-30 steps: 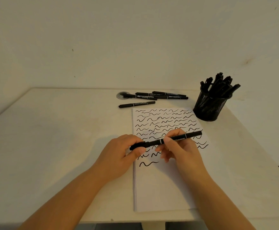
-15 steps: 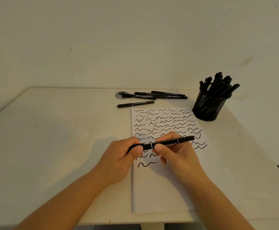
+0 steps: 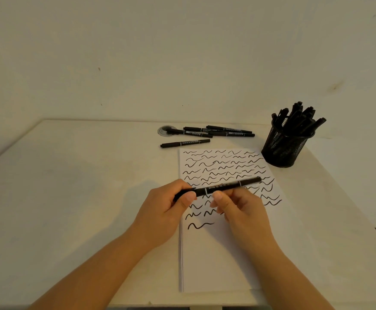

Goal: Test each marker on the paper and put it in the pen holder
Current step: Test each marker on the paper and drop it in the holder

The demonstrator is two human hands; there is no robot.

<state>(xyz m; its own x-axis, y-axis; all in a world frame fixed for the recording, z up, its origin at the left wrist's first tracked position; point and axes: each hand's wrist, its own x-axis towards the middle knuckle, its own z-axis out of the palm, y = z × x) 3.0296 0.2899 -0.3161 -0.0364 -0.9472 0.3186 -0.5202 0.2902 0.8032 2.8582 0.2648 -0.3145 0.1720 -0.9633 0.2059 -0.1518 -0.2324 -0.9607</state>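
Both hands hold one black marker [image 3: 227, 185] level above the white paper [image 3: 218, 260]. My left hand [image 3: 164, 211] grips the marker's left end, the cap, with thumb and curled fingers. My right hand [image 3: 240, 209] pinches the barrel just to the right of it. The cap sits joined to the barrel. The upper half of the paper is covered with black wavy test strokes. At the back right stands a black mesh pen holder [image 3: 283, 151] filled with several black markers.
Several loose black markers [image 3: 218, 132] lie behind the paper, one more [image 3: 184, 143] a little nearer. A round grey grommet [image 3: 165, 130] sits in the pale table [image 3: 71, 186] beside them. A bare wall rises right behind the table.
The two hands have drawn together along the marker. The gap between cap and barrel has closed, and the marker's right end has moved left.
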